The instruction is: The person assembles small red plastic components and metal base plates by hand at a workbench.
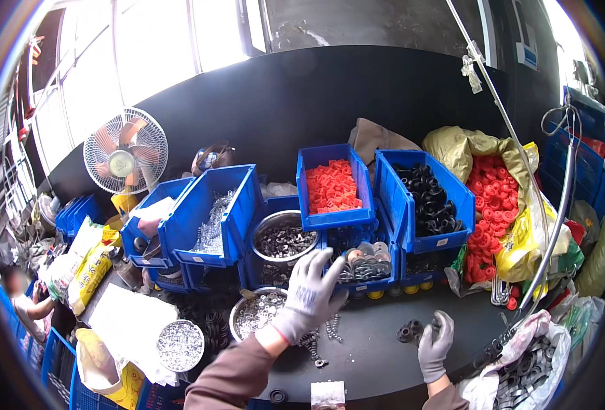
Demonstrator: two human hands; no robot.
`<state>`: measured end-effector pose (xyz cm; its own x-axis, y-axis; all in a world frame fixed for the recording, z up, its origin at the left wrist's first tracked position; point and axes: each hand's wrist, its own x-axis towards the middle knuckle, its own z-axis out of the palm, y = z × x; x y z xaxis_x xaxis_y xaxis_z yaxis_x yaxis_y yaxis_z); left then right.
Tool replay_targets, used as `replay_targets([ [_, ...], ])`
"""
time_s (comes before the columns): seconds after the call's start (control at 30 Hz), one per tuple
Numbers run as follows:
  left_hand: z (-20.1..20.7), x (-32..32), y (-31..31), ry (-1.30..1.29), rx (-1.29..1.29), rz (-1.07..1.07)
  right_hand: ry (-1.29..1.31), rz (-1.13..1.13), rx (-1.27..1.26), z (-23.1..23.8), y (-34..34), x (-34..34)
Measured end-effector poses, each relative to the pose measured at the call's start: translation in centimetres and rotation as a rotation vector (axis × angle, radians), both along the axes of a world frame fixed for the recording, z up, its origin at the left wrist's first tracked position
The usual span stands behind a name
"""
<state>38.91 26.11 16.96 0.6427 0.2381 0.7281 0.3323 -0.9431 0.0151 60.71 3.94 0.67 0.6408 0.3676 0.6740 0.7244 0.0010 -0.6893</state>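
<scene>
My left hand [308, 298], in a grey knit glove, is raised with its fingers spread. It is in front of a blue bin of large flat washers [365, 262] and holds nothing that I can see. Below it, a row of small metal parts [312, 347] lies on the dark table, beside a round bowl of small metal pieces [260, 311]. My right hand [435, 347], gloved alike, rests low over the table with curled fingers. A small group of black ring-shaped parts [408, 332] sits right at its thumb side; what its fingers enclose is hidden.
Blue bins hold orange-red clips [331, 186], black rubber-like parts [429, 198] and clear pieces [213, 222]. A sack of red caps [487, 205] and a bag of black rings [528, 372] stand right. At left are a fan [125, 152], a tub [180, 345] and another person [29, 307].
</scene>
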Motion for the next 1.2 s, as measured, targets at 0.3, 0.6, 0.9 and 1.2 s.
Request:
replay_targets([
  [0.3,0.7,10.6,17.6,0.54,-0.067,0.499,0.102,0.072,-0.077,-1.8,0.6,-0.4],
  [0.6,6.6,9.7,12.8,0.413,-0.021,0.335,0.198,0.06,-0.071,-1.5,0.6,0.8],
  [0.9,0.2,7.9,8.6,0.512,-0.079,0.26,0.213,0.125,-0.104,-0.8,0.3,0.2],
  [1.2,7.8,17.5,15.7,0.486,-0.418,0.639,0.32,0.12,-0.113,-0.5,0.1,0.1],
])
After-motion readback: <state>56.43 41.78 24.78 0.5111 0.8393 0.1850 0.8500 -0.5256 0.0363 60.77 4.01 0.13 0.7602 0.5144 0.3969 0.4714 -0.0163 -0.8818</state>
